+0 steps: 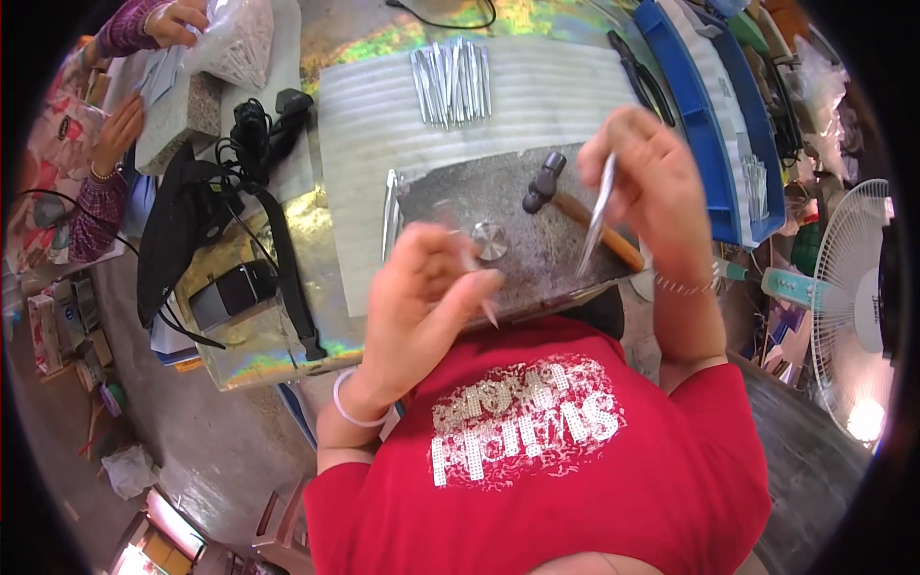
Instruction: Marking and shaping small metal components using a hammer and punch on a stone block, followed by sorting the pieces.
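Note:
My right hand (652, 177) is raised over the right side of a dark slab (446, 192), its fingers closed on a slim silver metal rod (599, 216) that slants down. My left hand (422, 307) is at the slab's near left, fingers curled in a pinch. A thin pointed piece (490, 312) shows at its fingertips, blurred by motion. Between the hands, a round metal disc (492, 241) lies on the slab. A ball-peen hammer (602, 233) with a wooden handle rests beyond it, below my right hand. More silver rods (390, 216) lie along the slab's left edge.
A row of silver rods (450, 84) lies on white foam sheeting (359, 115). Pliers (640, 77) and a blue tray (690, 129) are at right, a fan (858, 297) beyond. Black bag and strap (182, 211) lie left, near a co-worker's hands (120, 126) and plastic bag (235, 48).

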Demonstrator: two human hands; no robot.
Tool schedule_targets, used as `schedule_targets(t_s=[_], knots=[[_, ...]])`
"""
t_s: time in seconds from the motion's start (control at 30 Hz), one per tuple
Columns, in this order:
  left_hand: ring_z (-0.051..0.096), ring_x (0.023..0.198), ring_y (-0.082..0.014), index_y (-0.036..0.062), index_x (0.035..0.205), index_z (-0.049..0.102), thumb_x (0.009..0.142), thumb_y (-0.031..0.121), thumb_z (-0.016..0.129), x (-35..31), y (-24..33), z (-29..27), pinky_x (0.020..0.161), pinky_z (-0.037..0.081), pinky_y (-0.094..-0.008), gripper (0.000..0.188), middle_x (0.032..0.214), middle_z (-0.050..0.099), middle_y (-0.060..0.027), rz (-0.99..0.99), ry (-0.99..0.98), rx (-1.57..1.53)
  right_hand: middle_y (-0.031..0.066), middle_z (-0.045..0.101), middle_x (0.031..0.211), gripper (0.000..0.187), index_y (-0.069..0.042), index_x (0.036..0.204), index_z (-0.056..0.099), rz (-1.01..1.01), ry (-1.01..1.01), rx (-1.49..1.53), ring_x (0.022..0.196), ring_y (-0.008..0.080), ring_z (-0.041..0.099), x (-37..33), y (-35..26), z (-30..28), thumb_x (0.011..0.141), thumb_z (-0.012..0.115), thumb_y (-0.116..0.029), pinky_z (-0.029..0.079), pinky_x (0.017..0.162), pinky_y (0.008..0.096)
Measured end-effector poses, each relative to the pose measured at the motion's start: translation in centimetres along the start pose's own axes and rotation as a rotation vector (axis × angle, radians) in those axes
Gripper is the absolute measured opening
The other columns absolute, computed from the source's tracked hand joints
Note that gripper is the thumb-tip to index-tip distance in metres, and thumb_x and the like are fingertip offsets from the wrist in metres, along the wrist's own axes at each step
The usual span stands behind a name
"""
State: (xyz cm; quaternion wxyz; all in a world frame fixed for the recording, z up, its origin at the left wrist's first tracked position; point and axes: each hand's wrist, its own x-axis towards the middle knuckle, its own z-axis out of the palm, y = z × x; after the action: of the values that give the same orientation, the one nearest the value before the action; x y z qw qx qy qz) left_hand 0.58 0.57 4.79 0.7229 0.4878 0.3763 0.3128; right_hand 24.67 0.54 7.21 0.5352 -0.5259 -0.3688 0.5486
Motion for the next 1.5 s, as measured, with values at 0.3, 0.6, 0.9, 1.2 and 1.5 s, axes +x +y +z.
schedule_targets(t_s=[0.3, 0.6, 0.9, 1.2, 1.5], knots=[[0.064, 0.068, -0.0134, -0.0008, 0.093, 0.054, 0.082, 0.000, 0.068, -0.8, -4.3, -1.2, 0.061, 0.053, -0.0249, 0.018, 0.081, 0.062, -0.0076, 0.423, 0.392, 0.471, 0.0176, 0.059, 0.071, 0.029, 0.003, 0.080, 0.058, -0.351, 0.015, -1.294, 0.069, 0.0310, 0.060, 16.4, 3.6, -8.7, 0.085, 0.057, -0.026, 0.045, 0.065, 0.0397], [0.063, 0.067, -0.0119, -0.0016, 0.093, 0.061, 0.082, 0.000, 0.067, -0.3, -4.4, -1.3, 0.062, 0.050, -0.0241, 0.013, 0.079, 0.066, -0.0076, 0.246, 0.228, 0.486, 0.0182, 0.062, 0.087, 0.027, 0.002, 0.101, 0.054, -0.375, -0.009, -1.161, 0.080, 0.0339, 0.061, 8.5, 2.1, -5.2, 0.085, 0.057, -0.020, 0.048, 0.072, 0.0416], [0.063, 0.074, -0.0116, -0.0027, 0.098, 0.060, 0.088, 0.001, 0.059, 1.8, -3.9, 0.1, 0.067, 0.052, -0.0216, 0.010, 0.089, 0.066, -0.0101, 0.183, 0.157, 0.217, 0.0179, 0.050, 0.109, 0.048, 0.000, 0.118, 0.046, -0.296, -0.086, -1.379, 0.102, 0.0358, 0.050, -4.9, 3.9, -2.7, 0.073, 0.062, -0.005, 0.043, 0.088, 0.0399], [0.063, 0.071, -0.0110, -0.0030, 0.095, 0.058, 0.090, 0.001, 0.057, 1.8, -4.7, 0.7, 0.065, 0.051, -0.0209, 0.007, 0.087, 0.066, -0.0099, 0.273, 0.171, 0.367, 0.0166, 0.048, 0.096, 0.040, -0.001, 0.113, 0.047, -0.240, -0.045, -1.230, 0.083, 0.0343, 0.053, -5.5, 4.4, -2.2, 0.074, 0.054, 0.001, 0.046, 0.075, 0.0418], [0.063, 0.065, -0.0106, -0.0014, 0.091, 0.059, 0.087, -0.003, 0.058, 2.1, -4.7, 1.2, 0.059, 0.050, -0.0213, 0.004, 0.078, 0.066, -0.0058, 0.276, 0.252, 0.352, 0.0139, 0.054, 0.089, 0.030, 0.000, 0.110, 0.048, -0.206, -0.034, -0.816, 0.075, 0.0241, 0.058, -6.4, 4.6, -2.3, 0.080, 0.052, 0.003, 0.046, 0.067, 0.0322]])
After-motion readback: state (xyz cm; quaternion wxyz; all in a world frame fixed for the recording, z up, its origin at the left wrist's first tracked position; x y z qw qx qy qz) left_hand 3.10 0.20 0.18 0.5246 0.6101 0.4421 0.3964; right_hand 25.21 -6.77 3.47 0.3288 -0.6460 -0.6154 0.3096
